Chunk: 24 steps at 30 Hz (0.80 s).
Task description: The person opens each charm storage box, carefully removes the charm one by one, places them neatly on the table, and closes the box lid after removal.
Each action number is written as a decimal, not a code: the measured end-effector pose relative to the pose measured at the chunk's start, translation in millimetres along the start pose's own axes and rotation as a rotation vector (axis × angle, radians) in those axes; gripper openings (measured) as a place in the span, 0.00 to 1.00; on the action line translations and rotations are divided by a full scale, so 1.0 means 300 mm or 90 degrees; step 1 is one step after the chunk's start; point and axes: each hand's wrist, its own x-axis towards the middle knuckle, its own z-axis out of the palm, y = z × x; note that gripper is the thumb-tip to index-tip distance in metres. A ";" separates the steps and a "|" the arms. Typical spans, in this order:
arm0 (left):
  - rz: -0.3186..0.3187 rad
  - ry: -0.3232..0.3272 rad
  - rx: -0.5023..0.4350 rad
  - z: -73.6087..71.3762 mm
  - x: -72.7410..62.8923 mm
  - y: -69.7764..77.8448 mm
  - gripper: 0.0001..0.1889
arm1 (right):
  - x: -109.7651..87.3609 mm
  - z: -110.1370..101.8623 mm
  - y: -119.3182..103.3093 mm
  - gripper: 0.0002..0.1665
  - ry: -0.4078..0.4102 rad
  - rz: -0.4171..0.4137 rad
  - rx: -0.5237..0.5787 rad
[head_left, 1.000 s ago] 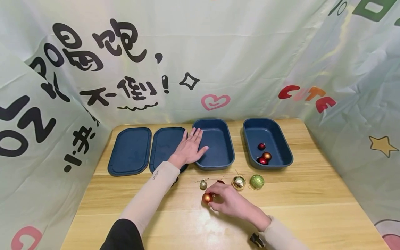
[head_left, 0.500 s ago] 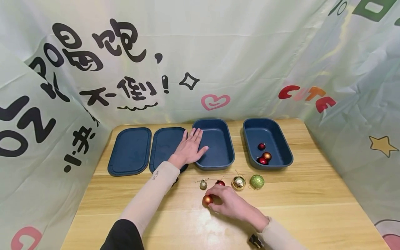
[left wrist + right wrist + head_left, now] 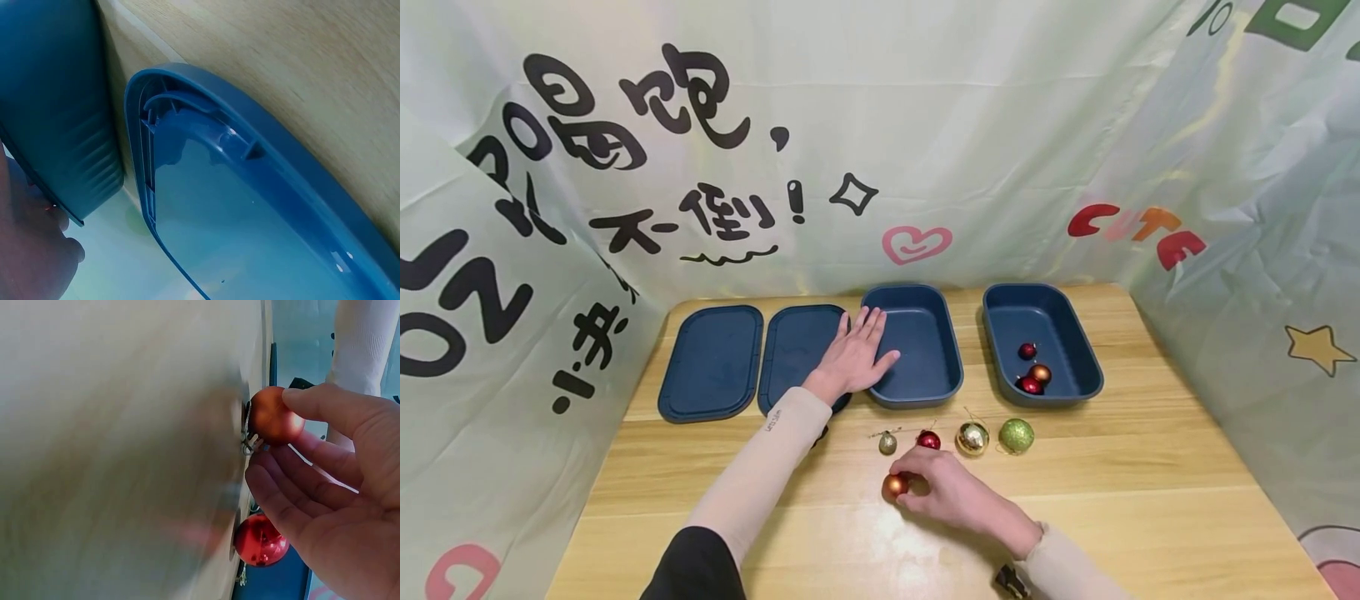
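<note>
Orange ball (image 3: 895, 486) pinched on the near side of a bauble row

The ball is clamped between the thumb and fingers of the right hand (image 3: 946, 492), low over the table (image 3: 1150, 500); contact with the wood cannot be told. A pinch is presumably used because a smooth sphere would roll. The left hand (image 3: 853, 354) is laid, fingers straight and apart, over the left rim of the left bin (image 3: 917, 346), perhaps so that the bin is steadied. On the far side of the right hand, a small dull-gold ball (image 3: 887, 443), a red ball (image 3: 928, 439), a gold ball (image 3: 972, 438) and a green ball (image 3: 1017, 436) are lined up, probably spaced for easy grasping. Three more baubles (image 3: 1040, 374) are contained by the right bin (image 3: 1033, 312). Compared with one second earlier, the orange ball is shifted slightly nearer and the red ball, then mostly covered, is exposed; the left hand is unmoved
</note>
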 end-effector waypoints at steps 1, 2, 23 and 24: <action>-0.001 -0.001 0.001 0.000 0.000 0.000 0.44 | -0.001 0.001 -0.003 0.17 -0.002 -0.002 0.002; -0.001 0.000 0.001 0.000 0.000 0.000 0.44 | -0.001 0.003 -0.006 0.17 -0.003 -0.002 0.004; 0.000 0.011 -0.014 -0.018 0.001 0.000 0.45 | -0.010 0.002 -0.023 0.19 -0.012 0.027 0.005; -0.001 0.013 -0.016 -0.022 0.001 0.002 0.45 | -0.010 -0.002 -0.023 0.19 -0.011 0.031 0.004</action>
